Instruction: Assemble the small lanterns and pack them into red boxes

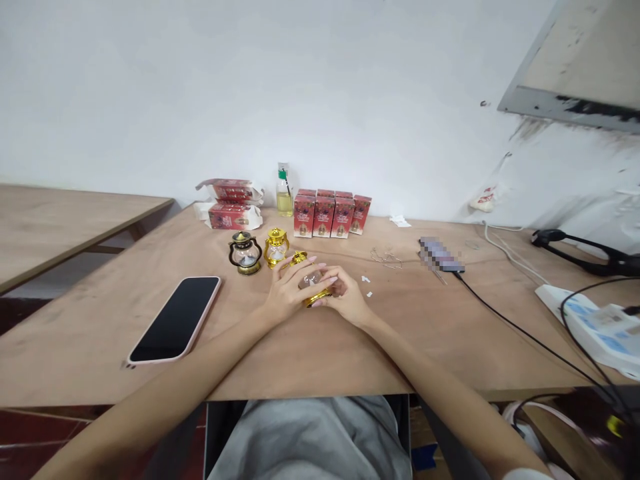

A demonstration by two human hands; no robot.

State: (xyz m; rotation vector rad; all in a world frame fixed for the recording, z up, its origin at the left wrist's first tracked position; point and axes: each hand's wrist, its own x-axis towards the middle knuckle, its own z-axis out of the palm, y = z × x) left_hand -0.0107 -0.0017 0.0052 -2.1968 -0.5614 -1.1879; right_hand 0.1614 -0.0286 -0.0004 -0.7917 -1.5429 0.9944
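The held lantern [316, 285] lies on the table [310, 353], mostly hidden: left hand [287, 290] and right hand [347, 300] both curl closed around it. Behind stand 1 dark lantern [245, 253], 1 gold lantern [276, 247] and 4 upright red boxes [330, 215].

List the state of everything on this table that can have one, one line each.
Held lantern: tipped on its side, clasped between left hand and right hand.
Black lantern: upright, untouched.
Gold lantern: upright, untouched.
Phone: face up, screen dark.
Red boxes: four upright in a row, closed.
Flat boxes: stacked, flaps open.
Bottle: upright, yellow liquid inside.
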